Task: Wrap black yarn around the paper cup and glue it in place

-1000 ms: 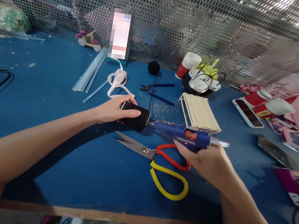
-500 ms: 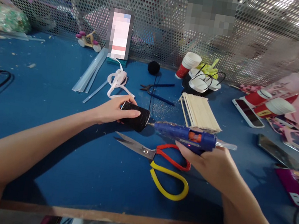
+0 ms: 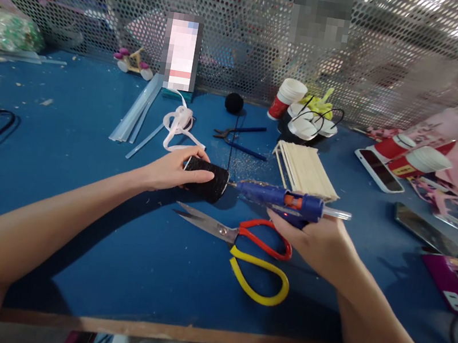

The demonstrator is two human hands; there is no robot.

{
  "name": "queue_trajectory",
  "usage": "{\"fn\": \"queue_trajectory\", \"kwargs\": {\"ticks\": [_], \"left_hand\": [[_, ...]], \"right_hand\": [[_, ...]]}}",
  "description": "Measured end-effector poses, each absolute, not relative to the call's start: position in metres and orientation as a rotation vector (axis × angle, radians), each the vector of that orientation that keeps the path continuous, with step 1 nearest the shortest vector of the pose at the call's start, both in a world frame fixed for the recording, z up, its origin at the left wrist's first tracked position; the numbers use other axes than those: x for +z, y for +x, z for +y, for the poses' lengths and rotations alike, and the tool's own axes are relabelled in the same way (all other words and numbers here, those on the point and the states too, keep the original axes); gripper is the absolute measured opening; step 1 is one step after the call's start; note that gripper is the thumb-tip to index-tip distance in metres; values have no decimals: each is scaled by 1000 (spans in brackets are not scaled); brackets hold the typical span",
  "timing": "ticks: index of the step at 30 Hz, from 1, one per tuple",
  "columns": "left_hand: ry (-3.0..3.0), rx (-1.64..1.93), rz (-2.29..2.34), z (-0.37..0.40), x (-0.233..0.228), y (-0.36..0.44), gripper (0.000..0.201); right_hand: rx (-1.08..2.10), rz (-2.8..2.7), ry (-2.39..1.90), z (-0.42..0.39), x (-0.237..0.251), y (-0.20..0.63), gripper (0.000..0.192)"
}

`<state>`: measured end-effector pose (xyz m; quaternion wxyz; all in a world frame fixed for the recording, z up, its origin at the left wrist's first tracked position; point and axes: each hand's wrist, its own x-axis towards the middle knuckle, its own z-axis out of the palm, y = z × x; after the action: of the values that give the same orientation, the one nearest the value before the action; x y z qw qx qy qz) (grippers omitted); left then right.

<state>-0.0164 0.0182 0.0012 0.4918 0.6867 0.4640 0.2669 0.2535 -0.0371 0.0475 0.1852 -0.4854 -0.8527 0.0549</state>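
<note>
My left hand (image 3: pixel 179 170) is closed round a cup wrapped in black yarn (image 3: pixel 209 181), which lies tilted on its side with its white rim to the right. A strand of black yarn runs from it up to a small black ball of yarn (image 3: pixel 234 103). In my right hand (image 3: pixel 322 241) is a blue glue gun (image 3: pixel 276 200), with a clear glue stick out of its back end. The gun's nozzle points left, at the cup's rim; I cannot tell whether they touch. Below both lie large scissors (image 3: pixel 226 232) with red and yellow handles, blades apart.
Blue pliers (image 3: pixel 242 140), white ribbon (image 3: pixel 179 121) and clear glue sticks (image 3: pixel 136 110) lie behind the cup. A wooden stick frame (image 3: pixel 307 169) sits behind the gun. Paper cups (image 3: pixel 286 96) and a white phone (image 3: pixel 379 170) stand or lie further right. A perforated metal panel (image 3: pixel 244 23) closes the back.
My right hand has shifted the glue gun slightly left and up, with its nozzle still at the cup's rim. My left hand holds the cup almost unmoved.
</note>
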Motion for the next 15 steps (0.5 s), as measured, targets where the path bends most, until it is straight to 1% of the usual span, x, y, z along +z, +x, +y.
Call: {"fn": "queue_trajectory", "kwargs": {"ticks": [7,15], "left_hand": [[1692,632,1111,18,3,-16,37],[1742,633,1115,19,1,-19,37]], "right_hand": [[117,-2366,-1403,-32,39,261,20],[180,-2360,-1340,-33,35,270,19]]}}
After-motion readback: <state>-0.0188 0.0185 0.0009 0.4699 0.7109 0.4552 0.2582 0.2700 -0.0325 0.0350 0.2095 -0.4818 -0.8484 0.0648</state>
